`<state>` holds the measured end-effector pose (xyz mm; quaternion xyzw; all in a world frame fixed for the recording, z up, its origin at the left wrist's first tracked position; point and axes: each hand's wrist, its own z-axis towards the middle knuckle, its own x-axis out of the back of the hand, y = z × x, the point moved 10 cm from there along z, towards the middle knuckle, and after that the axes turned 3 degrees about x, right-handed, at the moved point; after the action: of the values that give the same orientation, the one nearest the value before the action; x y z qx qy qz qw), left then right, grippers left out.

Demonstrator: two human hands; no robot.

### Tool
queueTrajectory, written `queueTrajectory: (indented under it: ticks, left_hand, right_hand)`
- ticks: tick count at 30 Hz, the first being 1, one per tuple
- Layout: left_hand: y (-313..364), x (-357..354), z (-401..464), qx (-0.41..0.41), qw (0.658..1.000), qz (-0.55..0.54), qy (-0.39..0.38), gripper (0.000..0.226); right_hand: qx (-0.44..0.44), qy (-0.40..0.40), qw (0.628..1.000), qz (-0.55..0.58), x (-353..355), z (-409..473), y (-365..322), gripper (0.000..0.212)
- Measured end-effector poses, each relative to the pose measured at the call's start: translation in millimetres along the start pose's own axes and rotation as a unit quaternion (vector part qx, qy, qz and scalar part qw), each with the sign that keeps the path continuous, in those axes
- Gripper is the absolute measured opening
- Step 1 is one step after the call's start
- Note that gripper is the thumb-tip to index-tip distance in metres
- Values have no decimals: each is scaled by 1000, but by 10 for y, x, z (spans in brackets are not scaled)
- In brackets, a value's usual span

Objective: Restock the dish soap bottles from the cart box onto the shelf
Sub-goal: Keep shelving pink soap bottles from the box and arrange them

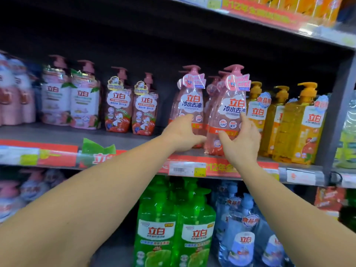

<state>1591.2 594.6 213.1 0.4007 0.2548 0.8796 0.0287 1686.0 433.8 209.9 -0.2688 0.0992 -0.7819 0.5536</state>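
Two clear pink pump bottles of dish soap stand side by side at the front of the middle shelf (pixel 123 149). My left hand (pixel 183 134) grips the lower body of the left pink bottle (pixel 189 105), thumb on its label. My right hand (pixel 240 140) curls round the lower part of the right pink bottle (pixel 230 110), thumb and fingers on either side. More pink bottles stand behind them. The cart box is out of view.
Yellow pump bottles (pixel 297 124) crowd the shelf just right of my hands, next to a grey upright (pixel 335 116). Small strawberry-label bottles (pixel 145 108) stand to the left with a gap between. Green bottles (pixel 177 226) and blue bottles (pixel 244 234) fill the shelf below.
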Motion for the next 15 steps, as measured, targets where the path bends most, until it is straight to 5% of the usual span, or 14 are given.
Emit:
queueTrajectory:
  ticks: [3, 6, 15]
  left_hand:
    - [-467, 652, -324, 17, 992, 104, 71, 73]
    - [-1138, 1409, -813, 71, 959, 246, 121, 67]
    - [-3536, 4274, -3791, 310, 830, 434, 162, 65]
  right_hand:
    - [66, -5, 997, -51, -237, -201, -832, 72]
    - [142, -107, 983, -54, -885, -555, -1884, 69]
    - [342, -350, 865, 115, -2332, -3199, -5895, 66]
